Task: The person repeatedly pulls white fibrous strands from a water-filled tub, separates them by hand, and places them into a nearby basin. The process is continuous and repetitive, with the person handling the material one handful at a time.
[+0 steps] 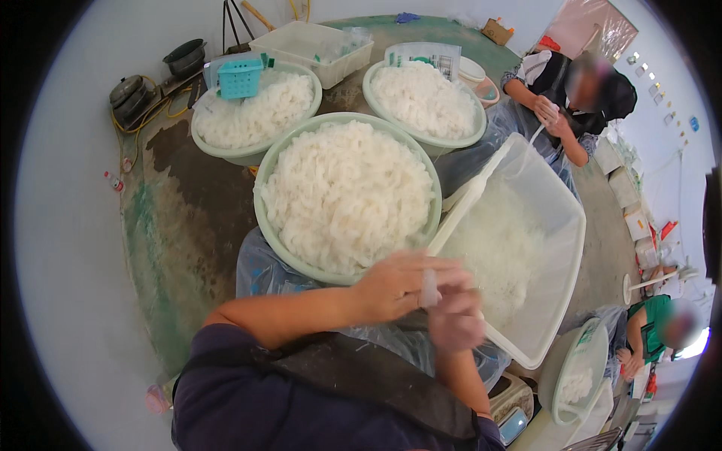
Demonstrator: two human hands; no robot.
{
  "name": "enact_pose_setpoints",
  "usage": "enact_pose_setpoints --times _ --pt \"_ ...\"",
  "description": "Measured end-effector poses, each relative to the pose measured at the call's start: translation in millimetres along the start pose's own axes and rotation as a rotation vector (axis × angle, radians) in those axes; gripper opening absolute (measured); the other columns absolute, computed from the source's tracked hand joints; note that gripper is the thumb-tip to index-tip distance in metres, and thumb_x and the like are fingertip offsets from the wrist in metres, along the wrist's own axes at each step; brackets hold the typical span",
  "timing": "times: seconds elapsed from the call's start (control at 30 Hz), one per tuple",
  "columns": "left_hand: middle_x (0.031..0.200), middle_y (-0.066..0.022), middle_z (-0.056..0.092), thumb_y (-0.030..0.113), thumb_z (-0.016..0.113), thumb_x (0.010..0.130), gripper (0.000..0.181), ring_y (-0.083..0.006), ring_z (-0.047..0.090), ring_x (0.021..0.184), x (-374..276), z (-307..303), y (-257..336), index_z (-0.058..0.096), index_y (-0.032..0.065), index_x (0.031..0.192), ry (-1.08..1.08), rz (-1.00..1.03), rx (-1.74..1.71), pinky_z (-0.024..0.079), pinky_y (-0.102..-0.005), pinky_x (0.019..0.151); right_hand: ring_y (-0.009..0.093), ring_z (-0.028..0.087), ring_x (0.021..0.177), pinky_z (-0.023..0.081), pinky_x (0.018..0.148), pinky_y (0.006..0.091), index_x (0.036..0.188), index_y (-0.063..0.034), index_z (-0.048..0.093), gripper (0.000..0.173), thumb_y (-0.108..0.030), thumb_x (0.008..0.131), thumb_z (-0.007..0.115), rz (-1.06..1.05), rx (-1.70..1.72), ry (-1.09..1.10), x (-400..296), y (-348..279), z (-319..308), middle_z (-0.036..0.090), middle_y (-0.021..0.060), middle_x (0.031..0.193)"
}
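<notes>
My left hand (pixel 395 284) and my right hand (pixel 457 318) meet above the near rim of a round pale green basin (pixel 261 206). A small whitish translucent piece (pixel 430 287) shows at the fingers of my left hand; motion blur hides its exact kind. My right hand is blurred, and whether it grips anything cannot be told. White, wet, fluffy strands (pixel 350 194) are heaped in the basin. To the right, a large white plastic tub (pixel 564 276) holds cloudy liquid with pale material in it.
Two more basins of white strands, left (pixel 254 149) and right (pixel 479 127), stand beyond, with a turquoise basket (pixel 240 79) on the left one. A co-worker (pixel 564 96) sits at the tub's far side, another person (pixel 648 332) at lower right. A white crate (pixel 338 67) stands behind.
</notes>
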State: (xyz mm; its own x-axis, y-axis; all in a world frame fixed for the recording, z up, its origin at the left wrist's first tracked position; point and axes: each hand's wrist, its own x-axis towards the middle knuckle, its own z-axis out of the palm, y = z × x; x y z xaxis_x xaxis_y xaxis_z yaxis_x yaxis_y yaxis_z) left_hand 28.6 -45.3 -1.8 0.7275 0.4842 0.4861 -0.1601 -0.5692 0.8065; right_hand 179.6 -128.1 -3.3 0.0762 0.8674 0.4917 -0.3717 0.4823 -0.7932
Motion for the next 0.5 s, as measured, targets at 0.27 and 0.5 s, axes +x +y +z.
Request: enact_pose_setpoints --times 0.27,0.5 --pt "0.107 -0.0065 0.066 0.026 0.058 0.090 0.028 -0.0249 0.060 0.104 -7 10 -8 0.067 0.0109 0.111 0.065 -0.362 -0.618 0.039 -0.0470 0.101 0.040 0.052 0.094 0.042 0.084 0.0438 0.105 -0.0015 0.059 0.029 -0.011 0.079 0.051 0.181 -0.926 -0.272 -13 26 -19 0.056 0.0219 0.103" --pt "0.114 -0.0027 0.065 0.020 0.063 0.085 0.009 -0.0201 0.063 0.104 -6 -18 -23 0.069 0.0165 0.091 -0.250 0.078 0.614 0.031 -0.0506 0.108 0.035 0.051 0.075 0.041 0.069 0.0429 0.081 -0.0010 0.055 0.012 -0.012 0.079 0.051 0.337 -1.248 -0.523 6 -1 -27 0.053 0.0171 0.083"
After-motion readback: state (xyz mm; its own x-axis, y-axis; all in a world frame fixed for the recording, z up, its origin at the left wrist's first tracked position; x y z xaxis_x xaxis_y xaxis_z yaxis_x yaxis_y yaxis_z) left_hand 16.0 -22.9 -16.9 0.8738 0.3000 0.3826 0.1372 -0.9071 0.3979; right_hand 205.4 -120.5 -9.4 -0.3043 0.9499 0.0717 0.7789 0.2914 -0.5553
